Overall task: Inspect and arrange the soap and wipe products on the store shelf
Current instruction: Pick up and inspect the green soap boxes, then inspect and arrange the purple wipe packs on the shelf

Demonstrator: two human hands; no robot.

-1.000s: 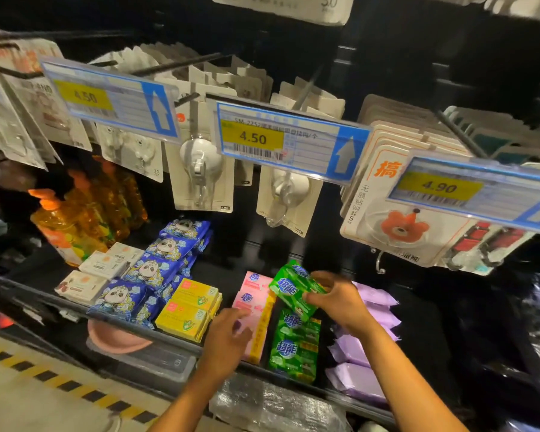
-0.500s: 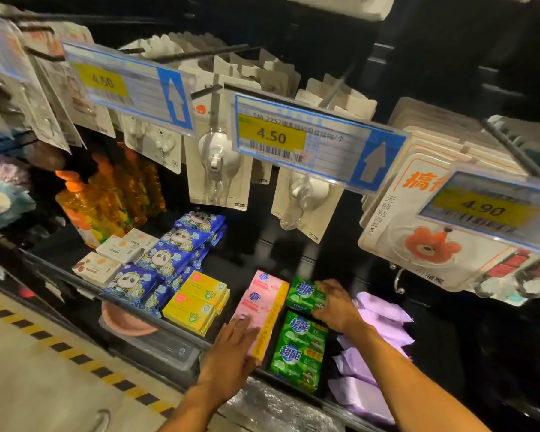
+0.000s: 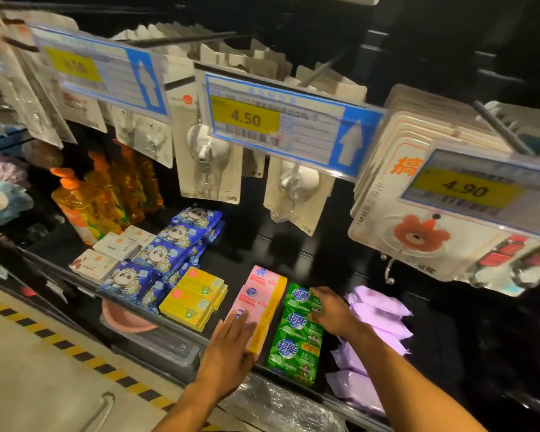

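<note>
On the black shelf (image 3: 312, 263) lies a row of green soap packs (image 3: 296, 341) with a row of pink soap boxes (image 3: 259, 294) to its left. My right hand (image 3: 332, 310) lies on the right side of the rear green pack, fingers curled over its edge. Flat on the front pink box rests my left hand (image 3: 231, 350), fingers straight. Left of the pink boxes are yellow soap boxes (image 3: 194, 294), blue panda wipe packs (image 3: 162, 257) and white soap boxes (image 3: 113, 251). Purple wipe packs (image 3: 378, 319) lie right of the green row.
Price tags (image 3: 281, 120) and carded hooks (image 3: 206, 157) hang on pegs just above the shelf. Orange liquid soap bottles (image 3: 85, 201) stand at the back left. A pink dish (image 3: 122, 319) sits on the lower shelf. The floor has a yellow-black stripe (image 3: 60, 341).
My right hand has set the lifted green pack down at the back of the green row. My left hand slid forward onto the front pink box. The view has moved closer.
</note>
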